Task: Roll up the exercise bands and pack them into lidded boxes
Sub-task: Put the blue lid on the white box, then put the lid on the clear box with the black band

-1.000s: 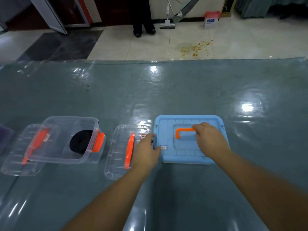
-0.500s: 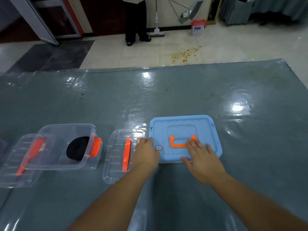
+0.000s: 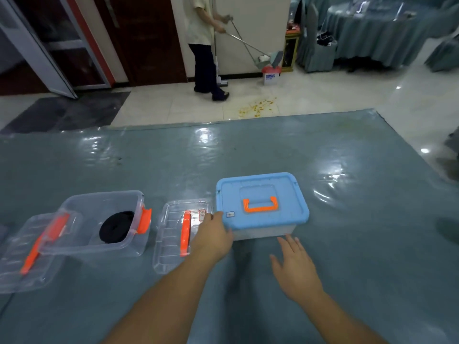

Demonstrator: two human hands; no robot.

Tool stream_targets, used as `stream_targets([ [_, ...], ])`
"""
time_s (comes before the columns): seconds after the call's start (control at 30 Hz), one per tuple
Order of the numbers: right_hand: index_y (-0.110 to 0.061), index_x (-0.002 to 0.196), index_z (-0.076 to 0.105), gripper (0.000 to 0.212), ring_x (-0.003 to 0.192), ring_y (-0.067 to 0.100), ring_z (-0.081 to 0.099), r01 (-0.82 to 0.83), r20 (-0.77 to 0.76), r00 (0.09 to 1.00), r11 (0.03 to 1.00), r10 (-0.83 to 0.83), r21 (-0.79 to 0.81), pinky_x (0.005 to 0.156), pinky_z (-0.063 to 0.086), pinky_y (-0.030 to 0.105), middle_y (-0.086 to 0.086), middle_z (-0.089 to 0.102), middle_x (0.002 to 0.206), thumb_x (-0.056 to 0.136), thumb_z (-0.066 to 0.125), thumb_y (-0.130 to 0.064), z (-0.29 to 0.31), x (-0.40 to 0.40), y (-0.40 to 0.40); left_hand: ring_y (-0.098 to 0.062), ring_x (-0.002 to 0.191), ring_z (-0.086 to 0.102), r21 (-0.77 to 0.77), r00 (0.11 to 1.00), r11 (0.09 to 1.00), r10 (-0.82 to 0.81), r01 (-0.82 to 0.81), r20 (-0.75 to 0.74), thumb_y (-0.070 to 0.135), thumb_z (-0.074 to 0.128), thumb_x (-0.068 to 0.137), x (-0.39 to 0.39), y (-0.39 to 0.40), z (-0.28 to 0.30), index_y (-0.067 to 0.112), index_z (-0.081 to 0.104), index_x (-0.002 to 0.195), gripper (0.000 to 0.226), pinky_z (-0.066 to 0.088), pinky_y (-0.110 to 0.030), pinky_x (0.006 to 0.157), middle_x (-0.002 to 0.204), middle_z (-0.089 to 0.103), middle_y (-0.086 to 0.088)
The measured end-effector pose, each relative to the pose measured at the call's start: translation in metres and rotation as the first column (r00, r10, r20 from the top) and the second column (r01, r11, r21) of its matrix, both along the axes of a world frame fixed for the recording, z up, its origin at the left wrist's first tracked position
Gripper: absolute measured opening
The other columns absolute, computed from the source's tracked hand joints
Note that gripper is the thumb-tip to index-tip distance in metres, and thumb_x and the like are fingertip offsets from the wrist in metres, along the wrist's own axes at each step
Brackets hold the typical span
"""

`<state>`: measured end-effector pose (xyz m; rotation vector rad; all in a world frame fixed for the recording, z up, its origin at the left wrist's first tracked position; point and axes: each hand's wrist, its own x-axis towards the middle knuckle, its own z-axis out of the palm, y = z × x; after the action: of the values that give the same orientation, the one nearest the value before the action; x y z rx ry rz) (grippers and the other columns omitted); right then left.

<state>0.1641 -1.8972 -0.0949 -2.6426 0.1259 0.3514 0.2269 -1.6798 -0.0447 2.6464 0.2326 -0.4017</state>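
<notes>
The left hand [image 3: 213, 235] grips the blue-lidded box [image 3: 262, 204] at its near-left corner — the right hand [image 3: 294, 265] hovers spread, empty, just before it.

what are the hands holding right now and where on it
The left hand grips the blue-lidded box at its near-left corner, by the lid's edge. The right hand holds nothing; it hangs open just short of the box.
</notes>
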Motion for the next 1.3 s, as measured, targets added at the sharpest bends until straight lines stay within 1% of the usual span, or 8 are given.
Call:
stream_targets([
  [0.07,-0.021,0.160,0.031,0.063,0.160,0.021,0.018,0.010,-0.033,0.999,1.000,-0.010,-0.006,0.128,0.021,0.042,-0.002,0.022,0.172,0.104,0.049,-0.043,-0.001,-0.015,0.001,-0.022,0.141,0.048,-0.019,1.000,1.000,-0.007,0.007,0.014,0.032,0.051,0.101,-0.020,-0.006,0.003,0.023,0.040,0.154,0.054,0.036,-0.041,0.116,0.157,0.038,-0.003],
  [0.13,-0.021,0.158,0.035,0.064,0.156,0.020,0.028,-0.012,-0.038,0.999,0.999,0.011,-0.037,0.127,0.023,0.043,-0.001,0.035,0.166,0.100,0.054,-0.040,0.000,-0.024,0.001,-0.026,0.136,0.050,-0.017,1.000,1.000,-0.011,0.012,0.027,0.031,0.052,0.101,-0.041,-0.010,0.005,0.021,0.045,0.149,0.050,0.044,-0.041,0.108,0.152,0.042,-0.004],
  [0.23,-0.020,0.155,0.041,0.065,0.148,0.020,0.040,-0.050,-0.019,0.999,0.998,0.049,-0.031,0.125,0.028,0.042,-0.001,0.048,0.158,0.093,0.059,-0.034,0.007,-0.030,0.001,-0.027,0.135,0.050,0.027,1.000,1.000,0.011,-0.011,0.027,0.031,0.052,0.100,-0.073,-0.015,0.009,0.020,0.048,0.145,0.047,0.046,-0.042,0.106,0.149,0.044,-0.003],
  [0.37,-0.018,0.152,0.045,0.062,0.140,0.027,0.049,-0.030,-0.024,0.999,0.996,0.032,0.088,0.117,0.038,0.041,0.004,0.055,0.150,0.092,0.061,-0.027,0.015,-0.049,0.007,-0.029,0.133,0.051,0.084,0.999,0.996,0.041,-0.040,-0.011,0.030,0.054,0.097,-0.118,-0.015,0.012,0.021,0.049,0.147,0.051,0.047,-0.044,0.106,0.149,0.045,-0.003],
  [0.57,-0.015,0.151,0.047,0.062,0.135,0.032,0.051,-0.065,-0.077,0.994,0.978,0.082,0.197,0.113,0.042,0.043,0.009,0.056,0.148,0.091,0.063,-0.023,0.008,-0.086,0.029,-0.027,0.131,0.051,0.097,0.989,0.984,0.148,-0.146,-0.009,0.028,0.053,0.097,-0.172,-0.004,0.012,0.023,0.049,0.147,0.050,0.049,-0.044,0.105,0.146,0.047,-0.001],
  [0.97,-0.015,0.149,0.049,0.062,0.138,0.034,0.046,-0.229,0.004,0.973,0.952,0.233,0.203,0.113,0.041,0.041,0.010,0.054,0.149,0.088,0.061,-0.019,0.030,-0.080,0.117,-0.028,0.134,0.052,0.058,0.946,0.945,0.322,-0.323,0.020,0.032,0.054,0.098,-0.216,0.070,0.010,0.023,0.047,0.151,0.054,0.047,-0.041,0.107,0.151,0.047,-0.002],
  [1.13,-0.017,0.148,0.050,0.061,0.136,0.033,0.049,-0.258,0.011,0.965,0.950,0.260,0.178,0.112,0.044,0.042,0.008,0.056,0.148,0.087,0.062,-0.021,0.028,-0.079,0.176,-0.028,0.128,0.054,0.140,0.967,0.957,0.251,-0.254,0.037,0.032,0.054,0.097,-0.221,0.123,-0.001,0.024,0.051,0.144,0.049,0.048,-0.041,0.101,0.144,0.050,0.000],
  [1.3,-0.018,0.147,0.052,0.064,0.133,0.036,0.051,-0.218,0.021,0.976,0.968,0.217,0.124,0.113,0.043,0.043,0.011,0.059,0.142,0.084,0.064,-0.024,0.027,-0.073,0.243,-0.027,0.134,0.052,0.038,0.976,0.976,0.216,-0.217,0.030,0.033,0.056,0.097,-0.215,0.201,-0.018,0.026,0.052,0.146,0.049,0.047,-0.042,0.109,0.143,0.052,-0.001],
])
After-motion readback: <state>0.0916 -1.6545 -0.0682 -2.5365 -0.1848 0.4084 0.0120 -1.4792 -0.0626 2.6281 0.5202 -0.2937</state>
